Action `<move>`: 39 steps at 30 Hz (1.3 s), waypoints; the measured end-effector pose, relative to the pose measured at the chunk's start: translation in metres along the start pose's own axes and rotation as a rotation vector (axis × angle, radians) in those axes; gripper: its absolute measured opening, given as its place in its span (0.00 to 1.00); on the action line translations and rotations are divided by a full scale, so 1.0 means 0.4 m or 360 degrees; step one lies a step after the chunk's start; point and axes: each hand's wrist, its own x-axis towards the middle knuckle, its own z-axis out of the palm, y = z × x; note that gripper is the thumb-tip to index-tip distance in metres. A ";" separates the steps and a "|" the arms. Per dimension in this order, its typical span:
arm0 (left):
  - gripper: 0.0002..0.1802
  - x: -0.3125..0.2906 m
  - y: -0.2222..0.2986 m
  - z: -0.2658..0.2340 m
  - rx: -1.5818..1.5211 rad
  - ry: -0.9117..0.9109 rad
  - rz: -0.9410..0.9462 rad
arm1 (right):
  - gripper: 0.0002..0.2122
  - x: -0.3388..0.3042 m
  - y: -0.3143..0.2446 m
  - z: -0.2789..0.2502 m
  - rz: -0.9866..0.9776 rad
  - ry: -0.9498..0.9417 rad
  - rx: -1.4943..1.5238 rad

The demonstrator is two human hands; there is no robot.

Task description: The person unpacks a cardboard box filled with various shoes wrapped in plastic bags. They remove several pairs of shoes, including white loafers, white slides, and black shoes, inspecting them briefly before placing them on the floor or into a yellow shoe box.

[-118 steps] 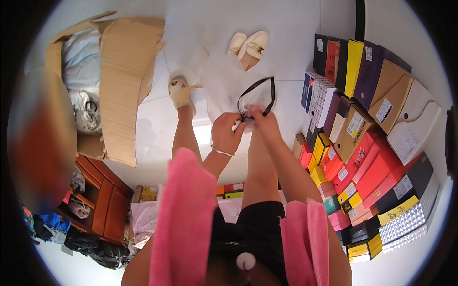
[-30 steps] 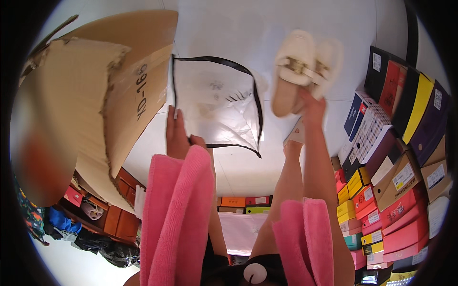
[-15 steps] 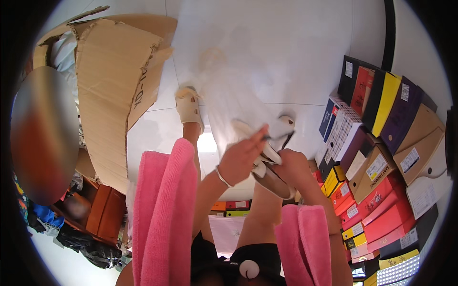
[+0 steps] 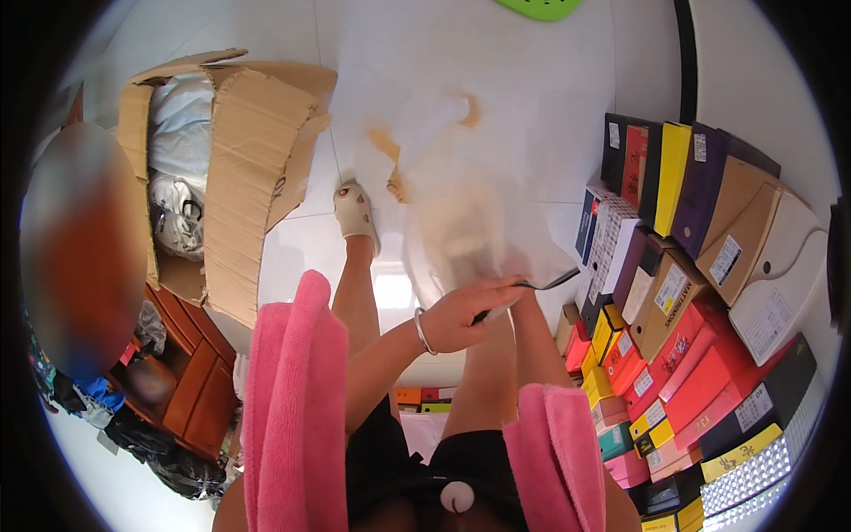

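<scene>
left hand (image 4: 463,313) closes on the rim of a clear bag (image 4: 545,238)

the bag is in front of the person, over the floor (image 4: 572,115) and between the legs. the left hand has its fingers together, pinching the dark rim (image 4: 557,281), which sticks out past the fingertips to the right. a bracelet (image 4: 424,331) circles the left wrist.

the right hand (image 4: 517,264) is just beyond the left, partly hidden and blurred; i cannot tell whether it is spread or gripping. inside the bag is a pale shape (image 4: 461,232), too blurred to make out.

a pink sleeve (image 4: 297,417) hangs at each arm. the left foot wears a pale clog (image 4: 355,210).

to the left stands an open carton (image 4: 257,177) with white plastic (image 4: 180,124) in it, and nearer the person a red-brown cabinet (image 4: 208,390). shoeboxes (image 4: 674,310) in many colours are piled along the right. a green thing (image 4: 541,9) with holes shows at the top edge.
</scene>
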 end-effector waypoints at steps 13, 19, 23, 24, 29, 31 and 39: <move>0.33 -0.062 0.200 -0.111 0.0710 0.0703 0.0135 | 0.18 0.092 -0.009 -0.073 0.0165 -0.0172 0.0125; 0.23 -0.470 0.237 -0.372 0.0722 0.2215 0.0156 | 0.20 -0.053 -0.164 -0.011 0.0965 -0.0034 -0.0041; 0.31 -0.731 0.038 -0.711 -0.1160 0.2508 -0.0123 | 0.18 -0.038 -0.414 0.119 0.0170 0.0176 0.0246; 0.33 -0.771 0.021 -0.750 -0.1138 0.2565 -0.0110 | 0.16 -0.039 -0.534 0.185 -0.0090 0.0190 0.0250; 0.40 -0.880 0.035 -0.800 0.0006 0.2616 0.0153 | 0.11 -0.022 -0.907 0.456 -0.0548 -0.0190 0.0332; 0.41 -0.913 0.189 -0.831 0.1137 0.2649 0.0179 | 0.10 0.006 -0.980 0.529 -0.0762 -0.0241 -0.0023; 0.31 -1.102 0.119 -1.215 0.1735 0.1943 -0.1331 | 0.13 0.029 -1.030 0.728 -0.0829 -0.0375 -0.1190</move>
